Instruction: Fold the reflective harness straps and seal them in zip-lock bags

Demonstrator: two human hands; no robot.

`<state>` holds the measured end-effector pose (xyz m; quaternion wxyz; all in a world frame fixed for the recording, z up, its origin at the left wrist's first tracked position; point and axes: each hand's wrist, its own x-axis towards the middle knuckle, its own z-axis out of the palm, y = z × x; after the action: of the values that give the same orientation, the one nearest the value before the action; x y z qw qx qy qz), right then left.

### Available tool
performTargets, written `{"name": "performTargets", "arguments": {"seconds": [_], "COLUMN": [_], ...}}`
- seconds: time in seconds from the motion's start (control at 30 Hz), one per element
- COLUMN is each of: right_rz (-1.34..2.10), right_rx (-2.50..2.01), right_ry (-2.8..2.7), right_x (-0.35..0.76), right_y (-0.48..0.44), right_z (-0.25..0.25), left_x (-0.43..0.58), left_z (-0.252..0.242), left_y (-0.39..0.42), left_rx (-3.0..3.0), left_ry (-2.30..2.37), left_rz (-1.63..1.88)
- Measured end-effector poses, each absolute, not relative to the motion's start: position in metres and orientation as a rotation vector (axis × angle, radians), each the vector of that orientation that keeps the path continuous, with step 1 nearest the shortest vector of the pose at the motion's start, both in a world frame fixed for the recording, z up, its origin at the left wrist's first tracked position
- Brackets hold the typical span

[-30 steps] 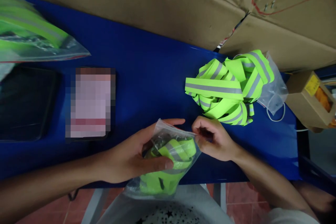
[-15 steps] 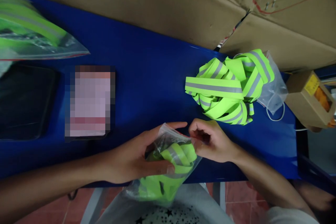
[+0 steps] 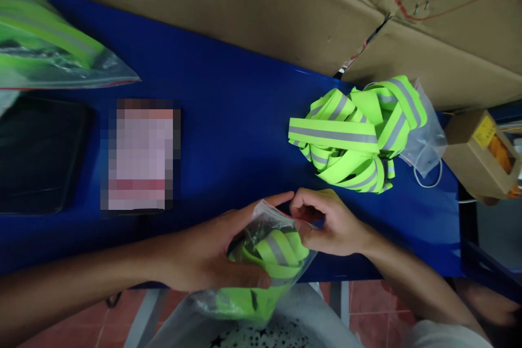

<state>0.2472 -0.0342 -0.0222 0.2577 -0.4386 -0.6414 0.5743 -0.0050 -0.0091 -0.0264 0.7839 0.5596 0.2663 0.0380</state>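
My left hand grips a clear plastic zip bag stuffed with neon-green reflective straps, thumb pressed across its front and fingers behind. My right hand is closed in a pinch on the bag's top edge at its right corner, close to my left fingertips. The bag hangs over the near edge of the blue table. A loose tangle of the same green reflective straps lies on the table just beyond my right hand.
A filled bag of green straps lies at the far left, a dark tablet below it, a blurred phone beside that. An empty clear bag and small cardboard box sit right. Cardboard sheets back the table.
My right hand has slid left along the bag's top edge toward my left fingertips. The bag has dropped slightly lower over the table edge.
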Motion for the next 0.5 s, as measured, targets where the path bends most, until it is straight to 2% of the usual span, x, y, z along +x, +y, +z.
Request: {"name": "performTargets", "arguments": {"seconds": [0.5], "right_rz": [1.518], "right_rx": [-1.127], "right_ry": [-1.787], "right_x": [0.2427], "right_y": [-0.0366], "right_z": [-0.0236], "left_x": [-0.0006], "left_z": [-0.0197], "left_y": [-0.0053], "left_rx": [1.345], "left_ry": [0.575], "left_rz": [-0.031]}}
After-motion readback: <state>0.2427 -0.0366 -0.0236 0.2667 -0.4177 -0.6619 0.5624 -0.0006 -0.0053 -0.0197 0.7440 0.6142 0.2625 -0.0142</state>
